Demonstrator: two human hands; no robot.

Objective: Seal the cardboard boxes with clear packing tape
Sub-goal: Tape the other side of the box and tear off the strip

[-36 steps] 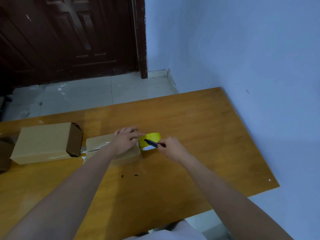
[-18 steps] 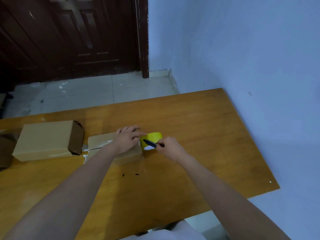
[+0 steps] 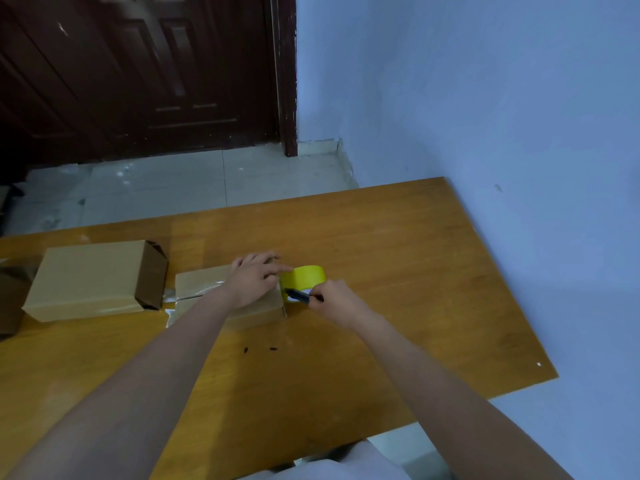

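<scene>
While the left hand (image 3: 254,280) presses flat on the taped box (image 3: 221,299) mid-surface, the right hand (image 3: 332,299), fingers pinching a dark cutter (image 3: 299,295), meets the yellow tape roll (image 3: 304,277) just right. Cutting step; next, a clean slice.

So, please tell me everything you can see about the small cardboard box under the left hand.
The small box is plain brown cardboard, closed, lying flat on the wooden table. A shiny strip of clear tape runs along its top and hangs past its left end. The left hand presses down on its top with spread fingers. At its right end stands the yellow tape roll, where the right hand holds a dark tool. A bigger box lies just to its left.
</scene>
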